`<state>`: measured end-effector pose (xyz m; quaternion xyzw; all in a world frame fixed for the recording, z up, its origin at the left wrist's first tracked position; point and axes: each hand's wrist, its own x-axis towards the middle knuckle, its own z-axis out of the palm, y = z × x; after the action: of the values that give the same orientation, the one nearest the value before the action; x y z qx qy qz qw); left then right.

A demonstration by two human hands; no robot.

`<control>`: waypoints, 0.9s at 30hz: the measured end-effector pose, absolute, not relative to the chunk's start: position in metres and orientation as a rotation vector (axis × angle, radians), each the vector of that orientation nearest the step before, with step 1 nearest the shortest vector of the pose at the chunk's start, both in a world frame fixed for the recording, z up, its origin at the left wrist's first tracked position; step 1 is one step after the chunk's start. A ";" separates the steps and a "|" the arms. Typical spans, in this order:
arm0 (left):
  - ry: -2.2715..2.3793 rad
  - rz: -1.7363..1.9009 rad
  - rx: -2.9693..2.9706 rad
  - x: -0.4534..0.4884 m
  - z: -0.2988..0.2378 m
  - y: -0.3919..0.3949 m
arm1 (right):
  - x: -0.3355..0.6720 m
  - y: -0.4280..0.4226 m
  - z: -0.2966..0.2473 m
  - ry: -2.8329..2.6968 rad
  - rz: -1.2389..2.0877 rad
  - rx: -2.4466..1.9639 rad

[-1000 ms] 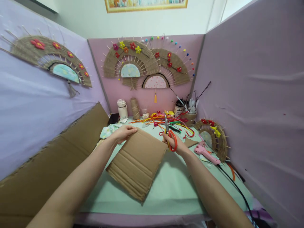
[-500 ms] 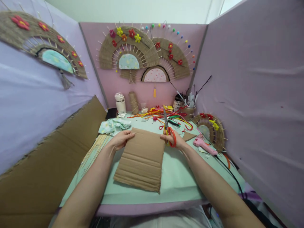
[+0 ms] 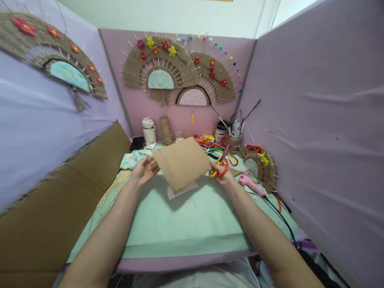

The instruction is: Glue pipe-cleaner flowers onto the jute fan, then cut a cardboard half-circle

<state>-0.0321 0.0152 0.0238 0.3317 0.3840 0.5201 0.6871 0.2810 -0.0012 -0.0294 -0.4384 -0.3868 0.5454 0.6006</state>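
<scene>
A brown cardboard piece [image 3: 183,162] is tilted above the table, its right corner pinched in my right hand [image 3: 223,173]. The same hand also keeps hold of scissors [image 3: 222,167] with red and yellow handles, blades pointing up and away. My left hand [image 3: 145,170] is open, palm turned up and fingers spread, close by the cardboard's left edge; whether a fingertip touches it I cannot tell. Below the cardboard's near corner shows part of a white sheet [image 3: 183,190], the remainder hidden.
A pink glue gun [image 3: 252,185] with a black cord lies at right, before a small twine fan [image 3: 264,168]. Thin sticks [image 3: 112,188] and patterned cloth [image 3: 133,159] lie left, beside a large cardboard sheet [image 3: 60,192]. A bottle [image 3: 149,131] and twine spool [image 3: 165,131] stand behind.
The cardboard has been lifted, turned and moved away from me, exposing the white sheet. My left hand has let go and opened. The scissors have tilted to the right in my right hand.
</scene>
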 end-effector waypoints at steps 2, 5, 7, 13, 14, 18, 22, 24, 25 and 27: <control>0.864 1.179 0.749 -0.026 0.022 0.013 | 0.282 0.001 -0.031 -0.832 1.297 -0.965; 0.816 1.001 0.875 0.000 0.011 0.001 | 0.272 -0.002 -0.035 -0.768 1.363 -0.917; 0.766 0.884 0.928 0.023 0.000 -0.011 | 0.257 -0.007 -0.041 -0.719 1.467 -0.865; 0.744 1.140 0.764 0.058 -0.021 -0.023 | 0.220 -0.024 -0.054 -0.719 1.668 -0.774; 0.758 1.172 0.748 0.054 -0.019 -0.021 | 0.219 -0.024 -0.054 -0.732 1.660 -0.775; 0.784 1.078 0.761 0.024 -0.006 -0.011 | 0.234 -0.017 -0.046 -0.740 1.542 -0.774; 0.836 0.922 0.840 -0.001 0.007 -0.008 | 0.261 -0.006 -0.040 -0.741 1.440 -0.791; 0.868 0.868 0.892 -0.009 0.010 -0.007 | 0.271 -0.005 -0.037 -0.777 1.457 -0.793; 0.885 0.845 0.916 -0.012 0.010 -0.006 | 0.273 -0.005 -0.036 -0.805 1.478 -0.784; 0.920 0.801 0.953 -0.017 0.010 -0.005 | 0.275 -0.007 -0.034 -0.875 1.521 -0.759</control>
<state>-0.0166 -0.0049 0.0103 0.4302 0.4156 0.3618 0.7150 0.2748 -0.0073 -0.0339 -0.3242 -0.3738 0.6500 0.5768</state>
